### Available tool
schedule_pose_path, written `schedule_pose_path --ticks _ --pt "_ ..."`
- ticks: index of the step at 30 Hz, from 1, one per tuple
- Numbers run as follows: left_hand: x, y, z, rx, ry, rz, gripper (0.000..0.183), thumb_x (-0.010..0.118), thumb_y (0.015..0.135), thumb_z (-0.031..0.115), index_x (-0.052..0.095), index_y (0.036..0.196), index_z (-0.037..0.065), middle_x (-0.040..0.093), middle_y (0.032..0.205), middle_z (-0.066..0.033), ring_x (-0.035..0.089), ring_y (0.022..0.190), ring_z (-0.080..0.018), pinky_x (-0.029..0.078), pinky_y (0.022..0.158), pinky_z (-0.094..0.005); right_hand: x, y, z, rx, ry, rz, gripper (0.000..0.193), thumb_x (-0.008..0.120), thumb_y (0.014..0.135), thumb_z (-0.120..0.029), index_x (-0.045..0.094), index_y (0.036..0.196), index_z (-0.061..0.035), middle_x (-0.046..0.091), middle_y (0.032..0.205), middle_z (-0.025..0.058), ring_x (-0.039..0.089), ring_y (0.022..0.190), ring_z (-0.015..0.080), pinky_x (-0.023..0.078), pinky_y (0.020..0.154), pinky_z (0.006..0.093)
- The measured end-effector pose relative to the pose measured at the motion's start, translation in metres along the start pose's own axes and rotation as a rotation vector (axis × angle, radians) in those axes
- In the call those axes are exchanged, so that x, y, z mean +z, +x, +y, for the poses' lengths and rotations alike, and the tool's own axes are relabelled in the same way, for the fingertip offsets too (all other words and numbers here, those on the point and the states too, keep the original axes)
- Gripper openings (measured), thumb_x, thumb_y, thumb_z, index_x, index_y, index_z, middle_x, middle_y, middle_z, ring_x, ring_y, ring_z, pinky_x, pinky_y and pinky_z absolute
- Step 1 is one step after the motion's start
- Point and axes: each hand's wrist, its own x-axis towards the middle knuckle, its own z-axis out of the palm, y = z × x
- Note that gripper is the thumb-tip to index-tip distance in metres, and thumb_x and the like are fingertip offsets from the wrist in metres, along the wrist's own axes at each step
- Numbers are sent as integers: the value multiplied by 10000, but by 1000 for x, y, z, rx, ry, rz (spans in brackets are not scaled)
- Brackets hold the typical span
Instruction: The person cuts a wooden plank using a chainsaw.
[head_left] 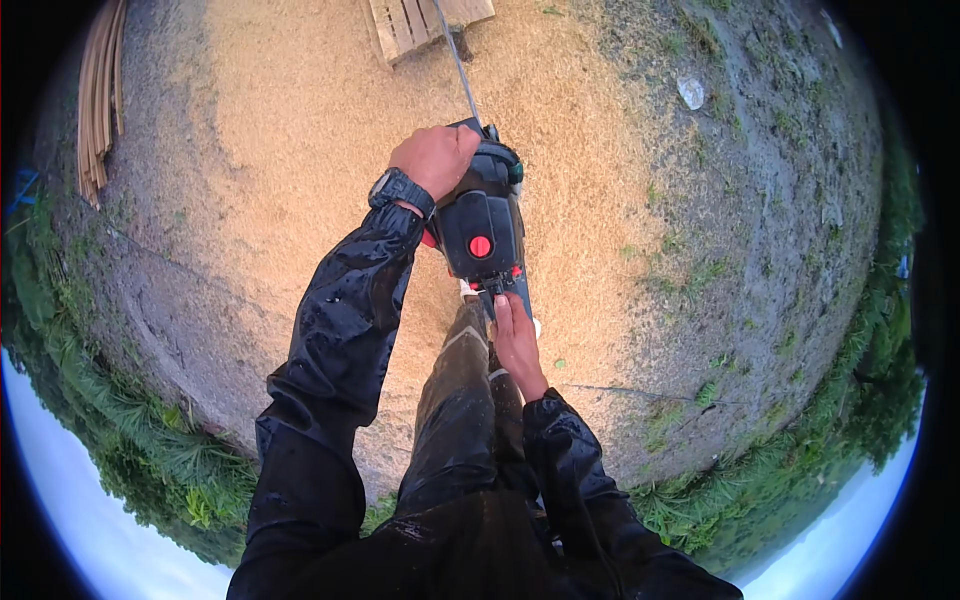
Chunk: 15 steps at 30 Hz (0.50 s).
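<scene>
A chainsaw point(483, 215) with a black body and a round red knob hangs in front of my legs, its long thin bar point(458, 65) pointing away from me. My left hand point(436, 160), with a dark watch at the wrist, is closed at the front of the saw, where the front handle is mostly hidden under it. At the rear, the fingers of my right hand point(515, 340) wrap the back handle, the thumb lying along its top. The bar's far end reaches up to a wooden piece point(410, 28) at the top edge.
Pale sawdust point(300, 110) covers the ground around my feet. Long wooden strips point(97, 105) lie at the far left. Muddy ground point(770, 200) with grass tufts spreads on the right, with a whitish scrap point(691, 93) on it. A thin dark line point(640, 392) crosses the ground.
</scene>
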Motion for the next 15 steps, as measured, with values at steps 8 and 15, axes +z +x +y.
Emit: schedule_pose_path --ticks 8,15 --pt "4 10 -11 22 29 -22 509 403 994 400 716 864 19 695 886 -256 660 834 -495 533 779 -553 3 7 -6 39 29 -19 493 404 1077 -435 546 1279 -8 650 858 254 661 810 402 482 761 469" --pt "-3 37 -21 -38 26 -30 405 412 992 352 662 904 46 704 921 -228 655 838 -492 529 767 -560 7 25 -20 -14 0 15 495 409 1074 -436 560 1270 -8 668 924 304 663 902 472 481 806 508"
